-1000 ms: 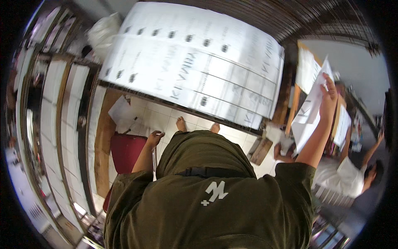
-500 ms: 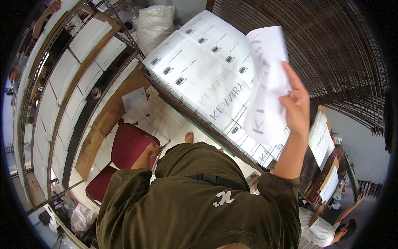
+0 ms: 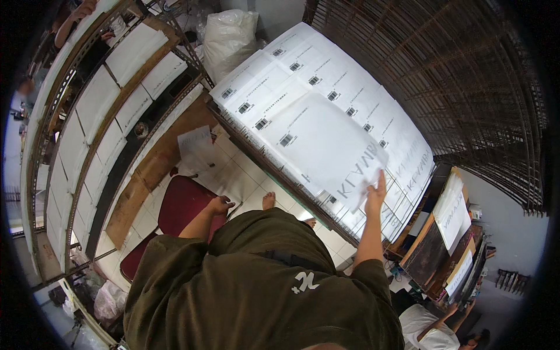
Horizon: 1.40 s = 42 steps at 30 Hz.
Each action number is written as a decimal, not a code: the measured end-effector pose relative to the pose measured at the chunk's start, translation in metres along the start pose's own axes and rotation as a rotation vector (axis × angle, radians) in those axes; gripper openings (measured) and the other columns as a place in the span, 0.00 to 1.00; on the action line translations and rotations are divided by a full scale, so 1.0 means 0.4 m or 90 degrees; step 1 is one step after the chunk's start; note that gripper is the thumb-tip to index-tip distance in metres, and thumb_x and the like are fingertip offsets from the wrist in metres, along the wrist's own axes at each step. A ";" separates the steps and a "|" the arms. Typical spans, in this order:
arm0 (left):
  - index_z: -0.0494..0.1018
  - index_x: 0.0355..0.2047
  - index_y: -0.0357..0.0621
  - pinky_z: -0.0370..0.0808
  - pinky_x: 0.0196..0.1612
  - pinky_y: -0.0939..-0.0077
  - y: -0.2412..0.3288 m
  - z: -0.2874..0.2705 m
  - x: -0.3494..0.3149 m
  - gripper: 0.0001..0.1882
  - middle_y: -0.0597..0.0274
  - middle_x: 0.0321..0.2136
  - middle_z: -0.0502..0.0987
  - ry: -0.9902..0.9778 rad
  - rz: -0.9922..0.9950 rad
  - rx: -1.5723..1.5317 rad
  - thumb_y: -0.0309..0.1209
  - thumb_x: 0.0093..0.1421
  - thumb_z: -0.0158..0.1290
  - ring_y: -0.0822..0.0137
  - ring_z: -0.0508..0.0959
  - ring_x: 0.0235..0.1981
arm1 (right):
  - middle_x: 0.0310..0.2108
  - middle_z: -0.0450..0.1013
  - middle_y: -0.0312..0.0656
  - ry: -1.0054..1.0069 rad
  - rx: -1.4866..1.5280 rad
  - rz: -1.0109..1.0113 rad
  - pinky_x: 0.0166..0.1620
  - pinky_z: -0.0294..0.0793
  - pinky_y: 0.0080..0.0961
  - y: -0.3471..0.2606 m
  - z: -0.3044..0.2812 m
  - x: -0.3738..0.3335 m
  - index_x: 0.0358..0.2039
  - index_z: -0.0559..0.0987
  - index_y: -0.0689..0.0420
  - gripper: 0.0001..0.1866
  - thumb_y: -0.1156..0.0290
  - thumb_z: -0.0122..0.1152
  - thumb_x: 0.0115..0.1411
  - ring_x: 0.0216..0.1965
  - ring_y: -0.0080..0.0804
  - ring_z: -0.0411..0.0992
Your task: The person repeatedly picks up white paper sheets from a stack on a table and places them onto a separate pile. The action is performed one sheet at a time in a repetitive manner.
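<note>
Two hands, well apart: the right hand [image 3: 375, 191] pinches a white sheet [image 3: 329, 140] by the end nearest the wearer's right arm, while the left hand [image 3: 220, 205] hangs beside the red chair [image 3: 184, 201], fingers curled — whether it touches the chair, I cannot tell. The sheet lies over other printed sheets [image 3: 332, 64] on the wire rack [image 3: 255, 149]; blur hides whether its held end rests on them. It should handle as light, limp and easily creased — best taken gently by a corner or short edge. Its long axis slants from upper left to lower right, the large dark lettering at the lower right end, by the right hand.
</note>
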State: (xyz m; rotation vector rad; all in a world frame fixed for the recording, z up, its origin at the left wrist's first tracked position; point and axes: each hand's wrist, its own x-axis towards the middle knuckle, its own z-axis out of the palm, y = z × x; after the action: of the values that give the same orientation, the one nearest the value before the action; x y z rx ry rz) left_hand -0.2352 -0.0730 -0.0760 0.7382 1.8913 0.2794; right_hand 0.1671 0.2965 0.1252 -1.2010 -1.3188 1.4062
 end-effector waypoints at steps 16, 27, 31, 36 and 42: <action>0.67 0.49 0.49 0.70 0.38 0.69 0.107 -0.091 -0.350 0.19 0.65 0.43 0.72 -0.454 -0.322 -0.157 0.40 0.59 0.43 0.66 0.73 0.38 | 0.60 0.53 0.43 0.042 -0.070 0.042 0.47 0.64 0.21 0.205 0.018 -0.035 0.60 0.56 0.58 0.39 0.89 0.42 0.43 0.53 0.30 0.61; 0.69 0.45 0.44 0.73 0.36 0.69 -0.483 0.148 -0.403 0.25 0.57 0.40 0.73 -0.179 -0.001 -0.473 0.45 0.51 0.55 0.67 0.73 0.36 | 0.61 0.51 0.42 0.041 -0.097 0.107 0.46 0.64 0.19 0.183 0.030 -0.039 0.60 0.55 0.55 0.41 0.90 0.43 0.42 0.52 0.28 0.61; 0.70 0.44 0.44 0.73 0.35 0.69 -0.438 0.146 -0.419 0.24 0.57 0.38 0.73 -0.159 -0.075 -0.394 0.45 0.51 0.55 0.66 0.73 0.35 | 0.62 0.49 0.41 0.041 -0.135 0.066 0.48 0.64 0.20 0.215 0.016 -0.029 0.61 0.54 0.53 0.41 0.90 0.44 0.42 0.55 0.31 0.59; 0.70 0.42 0.43 0.73 0.34 0.69 -0.374 0.118 -0.398 0.23 0.57 0.37 0.74 -0.141 -0.118 -0.300 0.45 0.51 0.55 0.66 0.73 0.33 | 0.61 0.51 0.42 0.039 -0.109 0.071 0.45 0.66 0.22 0.268 -0.005 -0.027 0.60 0.56 0.52 0.40 0.88 0.46 0.43 0.52 0.32 0.60; 0.72 0.39 0.43 0.72 0.33 0.69 -0.278 0.079 -0.299 0.22 0.56 0.34 0.75 -0.125 -0.126 -0.175 0.45 0.50 0.56 0.66 0.74 0.32 | 0.51 0.61 0.46 0.132 -0.261 -0.022 0.43 0.68 0.34 0.253 -0.015 -0.048 0.57 0.61 0.53 0.35 0.82 0.53 0.45 0.47 0.41 0.65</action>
State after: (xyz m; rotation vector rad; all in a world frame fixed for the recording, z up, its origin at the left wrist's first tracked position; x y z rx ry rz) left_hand -0.2152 -0.2369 -0.0564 0.3766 1.6809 0.3213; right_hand 0.1796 0.2699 0.0266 -1.5376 -1.5132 0.9807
